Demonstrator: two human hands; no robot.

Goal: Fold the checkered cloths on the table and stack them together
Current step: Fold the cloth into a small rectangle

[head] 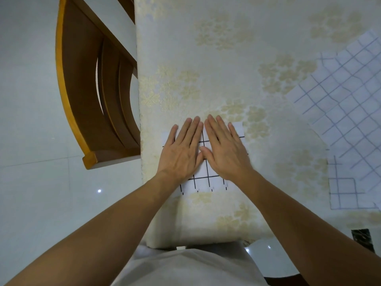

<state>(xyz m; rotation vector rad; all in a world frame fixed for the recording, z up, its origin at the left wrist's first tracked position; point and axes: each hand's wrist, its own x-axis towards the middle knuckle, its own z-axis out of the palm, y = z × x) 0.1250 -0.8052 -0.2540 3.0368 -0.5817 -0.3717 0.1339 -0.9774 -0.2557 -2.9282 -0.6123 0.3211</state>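
A small folded white cloth with black check lines (pixel 203 183) lies on the table near its left edge. My left hand (pixel 182 150) and my right hand (pixel 223 150) press flat on it side by side, fingers straight, covering most of it. A larger white cloth with faint blue checks (pixel 348 96) lies spread out at the right edge of the view. Another white cloth with blue checks (pixel 343 193) lies below it on the right; whether it is folded I cannot tell.
The table carries a cream tablecloth with pale flower patterns (pixel 226 48). A wooden chair (pixel 92 89) stands pushed against the table's left edge. Pale floor tiles (pixel 28 120) lie to the left. A small dark object (pixel 361 237) sits at the lower right.
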